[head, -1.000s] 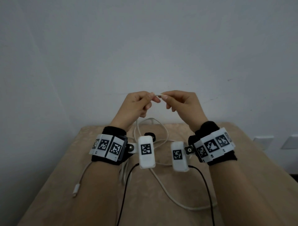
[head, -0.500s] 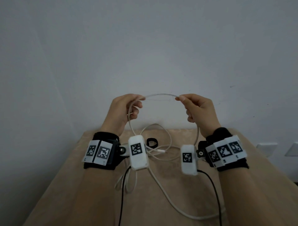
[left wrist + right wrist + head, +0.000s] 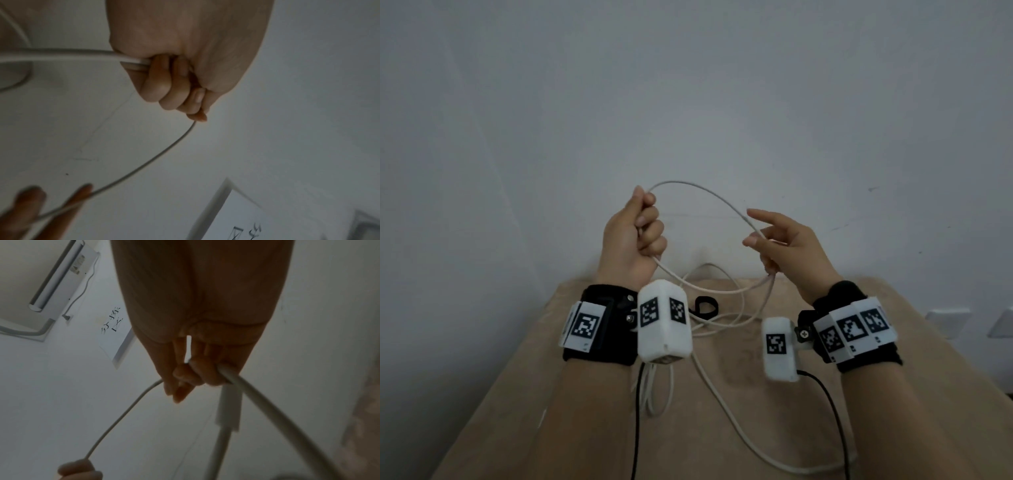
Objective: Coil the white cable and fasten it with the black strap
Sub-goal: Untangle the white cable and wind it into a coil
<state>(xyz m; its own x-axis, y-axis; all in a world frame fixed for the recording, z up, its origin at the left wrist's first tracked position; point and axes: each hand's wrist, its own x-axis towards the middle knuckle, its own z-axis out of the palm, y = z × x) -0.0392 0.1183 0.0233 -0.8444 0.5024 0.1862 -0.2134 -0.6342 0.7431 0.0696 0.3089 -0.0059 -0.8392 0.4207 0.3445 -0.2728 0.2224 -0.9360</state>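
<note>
Clenched in a fist, the person's left hand (image 3: pixel 635 236) grips the thin white rubbery cable (image 3: pixel 709 195), and in the left wrist view two strands seem to leave that fist side by side. From its top the cable arcs over to the right hand (image 3: pixel 786 245), whose lower fingers are hooked round it while the forefinger (image 3: pixel 760 215) and thumb stand out straight. Below that hold the strand swings back under to the left fist, closing one raised loop between the two grips. Everything beyond the grips trails slack down onto the tan cloth-covered table (image 3: pixel 914 394), with one long run curling out below the right wrist. A small black strap ring (image 3: pixel 703 306) lies on the cloth under the loop, untouched by either hand. I'd judge the cable light and springy: it holds a smooth curve and would likely spring open if the fist eased. It looks smooth enough to slide through hooked fingers, so the right hand can feed it along, while the crossing in the left fist is probably the place to pinch for strapping.
</note>
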